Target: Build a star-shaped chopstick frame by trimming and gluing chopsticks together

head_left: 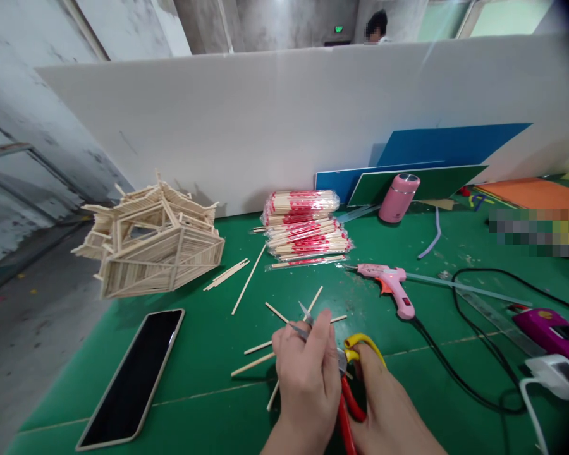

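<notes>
My left hand point(306, 373) is closed at the centre of the green table, over several thin wooden sticks point(253, 364) that stick out on both sides of it. Its fingers hide where the sticks meet. Beside it, my right hand point(384, 404) grips scissors point(345, 404) with one red and one yellow handle. Their silver blades are spread apart and poke out past my left fingers, among the sticks. Another loose stick point(249, 280) and a few short pieces point(226, 275) lie just beyond.
A house-like stick model point(164, 253) stands back left, with a phone point(133, 379) in front. Wrapped chopstick packs point(308, 237) lie at the back, near a pink flask point(399, 199). To the right are a pink glue gun point(386, 284), its black cord point(448, 357), and a purple tool point(552, 332).
</notes>
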A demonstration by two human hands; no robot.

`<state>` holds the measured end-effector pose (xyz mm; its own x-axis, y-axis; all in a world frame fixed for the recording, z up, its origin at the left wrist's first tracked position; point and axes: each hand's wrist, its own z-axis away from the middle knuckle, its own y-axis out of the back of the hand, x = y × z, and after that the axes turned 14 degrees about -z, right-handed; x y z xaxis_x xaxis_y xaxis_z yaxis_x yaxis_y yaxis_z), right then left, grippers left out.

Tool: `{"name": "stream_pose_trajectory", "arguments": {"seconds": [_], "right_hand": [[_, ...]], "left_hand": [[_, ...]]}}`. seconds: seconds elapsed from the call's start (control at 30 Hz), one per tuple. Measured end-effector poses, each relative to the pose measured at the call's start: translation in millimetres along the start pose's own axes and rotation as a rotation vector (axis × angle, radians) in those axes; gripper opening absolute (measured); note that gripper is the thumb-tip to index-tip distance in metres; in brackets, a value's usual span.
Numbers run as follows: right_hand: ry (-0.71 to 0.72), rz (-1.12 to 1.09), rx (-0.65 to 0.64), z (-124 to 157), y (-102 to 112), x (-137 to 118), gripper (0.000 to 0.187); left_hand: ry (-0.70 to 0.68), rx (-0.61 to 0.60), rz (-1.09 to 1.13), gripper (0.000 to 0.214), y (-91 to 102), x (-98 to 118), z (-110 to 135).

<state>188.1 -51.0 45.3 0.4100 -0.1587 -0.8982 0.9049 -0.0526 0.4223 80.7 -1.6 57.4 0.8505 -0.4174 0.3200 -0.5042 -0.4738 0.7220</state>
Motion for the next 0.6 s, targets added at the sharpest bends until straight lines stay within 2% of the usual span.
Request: {"name": "stream_pose_trajectory", "arguments": {"seconds": [0.2,0.37,0.6], "right_hand": [[-0.025,0.075,-0.032,0.8,3.1,2.0,0.026],[-0.042,0.091,0.019,-0.8,-0.8,3.1,0.028],[-0.022,0.068,0.001,-3.4,-5.4,9.0,0.031]], "left_hand": [[-0.007,0.011,0.015,0.029,0.9,1.7,-0.9],[0.015,0.019,-0.017,0.024,2.2,2.2,-1.5],[-0.004,0.033,-0.035,0.024,-0.6,0.2,0.6]]}}
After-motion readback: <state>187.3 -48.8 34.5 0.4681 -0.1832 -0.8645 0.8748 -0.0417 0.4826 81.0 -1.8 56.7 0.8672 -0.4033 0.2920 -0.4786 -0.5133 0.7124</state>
